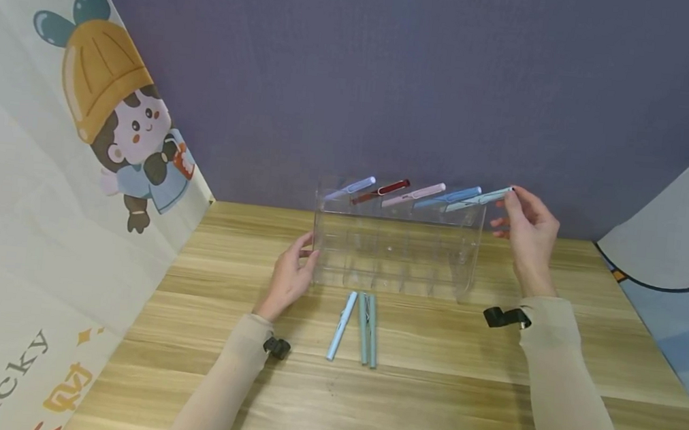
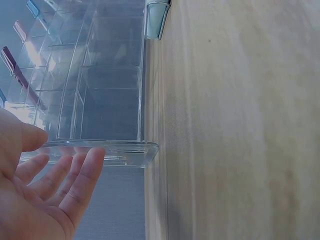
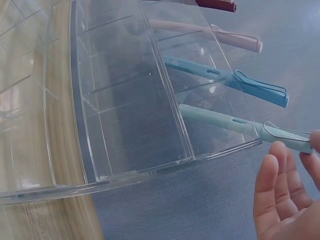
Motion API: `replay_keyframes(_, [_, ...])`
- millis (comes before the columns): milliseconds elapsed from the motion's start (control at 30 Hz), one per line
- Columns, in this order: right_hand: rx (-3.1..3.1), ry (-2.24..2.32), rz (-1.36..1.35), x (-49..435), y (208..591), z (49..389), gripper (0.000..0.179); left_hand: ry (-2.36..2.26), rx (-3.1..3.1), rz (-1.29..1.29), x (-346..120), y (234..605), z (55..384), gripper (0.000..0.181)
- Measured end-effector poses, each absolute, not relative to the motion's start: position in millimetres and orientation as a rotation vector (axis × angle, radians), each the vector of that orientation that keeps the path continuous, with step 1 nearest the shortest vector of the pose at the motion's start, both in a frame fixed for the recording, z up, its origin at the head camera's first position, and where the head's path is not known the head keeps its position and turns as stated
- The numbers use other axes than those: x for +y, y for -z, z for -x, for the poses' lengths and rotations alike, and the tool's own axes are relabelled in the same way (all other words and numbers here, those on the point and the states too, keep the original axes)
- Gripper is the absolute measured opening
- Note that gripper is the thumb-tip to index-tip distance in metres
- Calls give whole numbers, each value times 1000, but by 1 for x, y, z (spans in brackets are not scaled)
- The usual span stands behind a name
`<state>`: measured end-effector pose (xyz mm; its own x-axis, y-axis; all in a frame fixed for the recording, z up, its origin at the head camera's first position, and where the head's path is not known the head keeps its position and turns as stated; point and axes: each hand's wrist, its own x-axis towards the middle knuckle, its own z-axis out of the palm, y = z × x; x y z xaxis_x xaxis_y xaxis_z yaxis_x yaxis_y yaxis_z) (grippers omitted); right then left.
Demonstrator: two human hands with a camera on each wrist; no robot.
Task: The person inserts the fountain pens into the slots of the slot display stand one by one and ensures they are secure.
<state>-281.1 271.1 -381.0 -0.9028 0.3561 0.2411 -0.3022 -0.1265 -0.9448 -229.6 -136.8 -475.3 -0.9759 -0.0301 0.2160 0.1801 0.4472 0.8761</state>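
A clear acrylic pen rack stands on the table against the back wall. My right hand pinches the cap end of a pale blue pen, which leans in the rightmost top slot. Left of it, a blue pen, a pink pen, a dark red pen and a lavender pen lean in the same top row. At the rack's left end, my left hand rests its loosely extended fingers against the side panel, holding no pen.
In front of the rack, a light blue pen and two grey-green pens lie on the wooden table. A purple-grey wall rises right behind the rack. Printed cartoon panels flank the table on both sides.
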Motion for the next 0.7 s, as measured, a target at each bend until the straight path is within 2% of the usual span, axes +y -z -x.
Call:
replay_keyframes(167, [-1753,-2021,70,270,381,282,30,1546,-2498,132,-137,474,229,49])
replay_keyframes(400, [-1758,-2018,69,270,382,281,42,1541,-2494,146,-137,474,228,49])
replay_keyframes(700, [-1800,-2084,100,270,387,275,28,1525,-2504,160,-137,473,226,50])
